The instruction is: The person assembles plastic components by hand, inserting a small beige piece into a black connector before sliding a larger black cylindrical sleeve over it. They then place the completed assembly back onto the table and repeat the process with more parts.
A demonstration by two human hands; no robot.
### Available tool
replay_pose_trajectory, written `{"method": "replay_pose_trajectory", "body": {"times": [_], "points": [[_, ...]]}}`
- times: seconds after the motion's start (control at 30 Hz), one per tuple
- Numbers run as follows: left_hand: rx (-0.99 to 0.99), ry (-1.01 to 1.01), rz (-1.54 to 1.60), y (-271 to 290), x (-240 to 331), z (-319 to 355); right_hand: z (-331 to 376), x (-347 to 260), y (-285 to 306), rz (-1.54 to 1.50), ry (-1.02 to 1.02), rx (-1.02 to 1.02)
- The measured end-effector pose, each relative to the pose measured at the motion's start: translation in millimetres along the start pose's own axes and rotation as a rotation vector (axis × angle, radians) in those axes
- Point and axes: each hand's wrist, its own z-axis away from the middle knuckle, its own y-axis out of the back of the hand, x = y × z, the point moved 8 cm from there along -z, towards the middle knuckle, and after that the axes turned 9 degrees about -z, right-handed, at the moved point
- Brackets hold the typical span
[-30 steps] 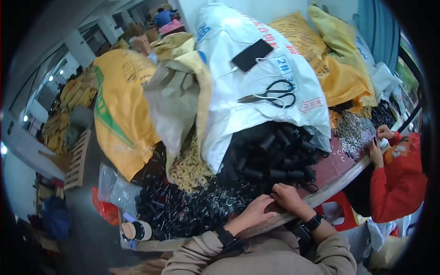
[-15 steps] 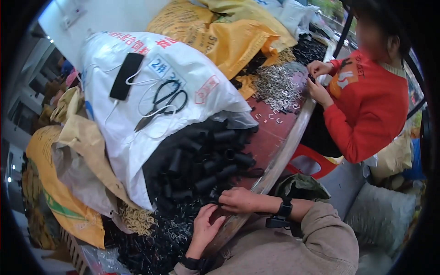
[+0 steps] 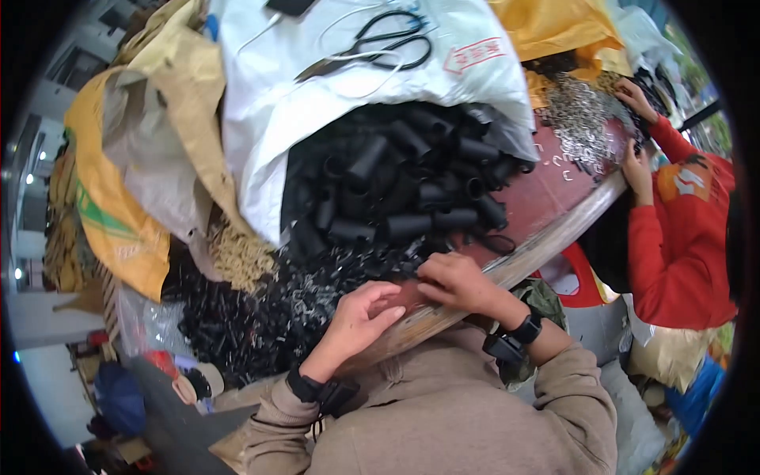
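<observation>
I am watching left hand point(image 3: 358, 315) and right hand point(image 3: 453, 279) picking, fingers curled narrow, at small black parts point(image 3: 332, 279) heaped at worktop point(image 3: 529, 255) edge; grasp unclear. Judging sorting underway; next calling for fine pinch.

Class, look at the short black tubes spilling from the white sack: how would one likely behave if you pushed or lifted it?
A black tube would probably roll when pushed, since it is round and lies on its side. It looks hollow with open ends, so likely light for its size. The pile slopes down from the white sack, so moving one may shift its neighbours.
</observation>
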Motion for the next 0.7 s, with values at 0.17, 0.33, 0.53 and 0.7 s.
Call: {"method": "replay_pose_trajectory", "body": {"times": [0.17, 0.33, 0.53, 0.7], "points": [[0.07, 0.052, 0.064, 27.6, -11.2, 14.2, -3.2, -1.6, -2.6, 0.038, -0.065, -0.049], [0.22, 0.035, 0.014, 60.9, -17.8, 24.8, -1.3, -0.4, -4.8, 0.062, -0.123, -0.076], [0.388, -0.022, -0.259, 90.8, -2.5, 32.6, -6.5, -6.9, -8.4, 0.089, -0.092, -0.056], [0.432, 0.005, -0.371, 110.8, -18.4, 46.9, -7.5, -5.6, -10.7, 0.108, -0.142, -0.066]]}}
